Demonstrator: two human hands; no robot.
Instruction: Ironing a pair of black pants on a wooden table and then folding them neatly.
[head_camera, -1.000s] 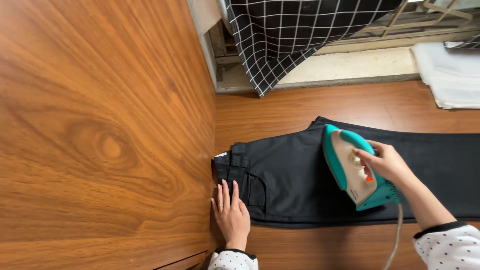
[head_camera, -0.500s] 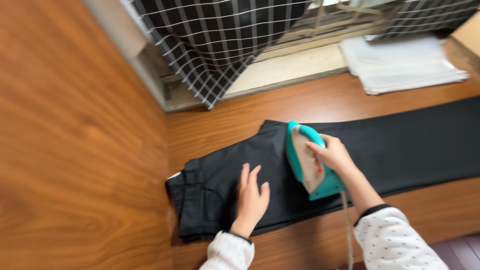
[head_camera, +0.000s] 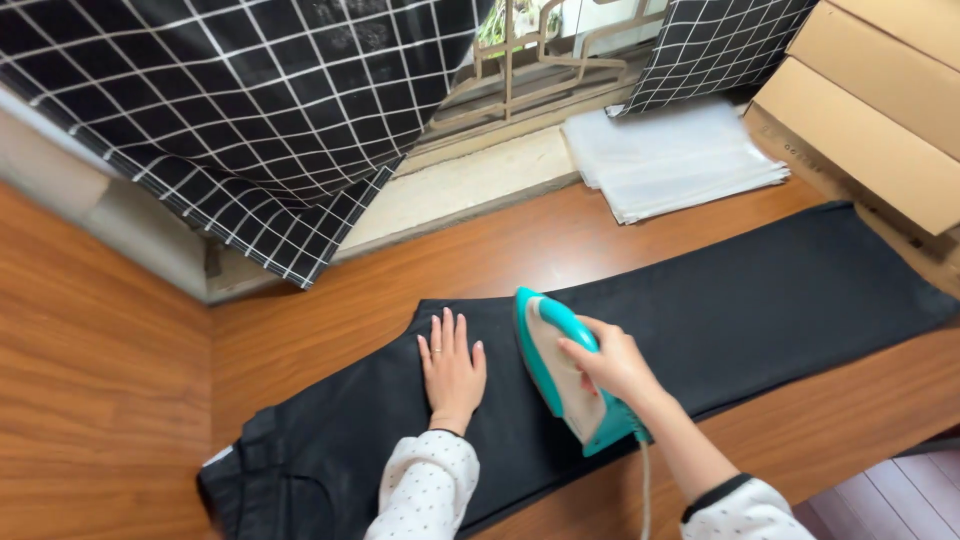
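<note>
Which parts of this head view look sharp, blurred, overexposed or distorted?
Head view: left hand, right hand and teal iron sharp; black trousers lose detail in darkness; window glares brightly; wooden tabletop edges bow slightly.

- Trousers: black matt woven cloth.
- Iron: glossy teal and cream plastic.
- Table: smooth wood-grain surface, slight sheen.
- Curtain: checked cloth.

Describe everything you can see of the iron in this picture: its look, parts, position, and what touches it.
The iron is teal with a pale, off-white body and looks like plastic. Its pointed nose faces away from the person, toward the window side. It sits soleplate down on the black trousers spread on the wooden surface. The right hand grips its handle from above. A light cord trails from its rear end toward the person. The left hand lies flat beside it, not touching.
</note>
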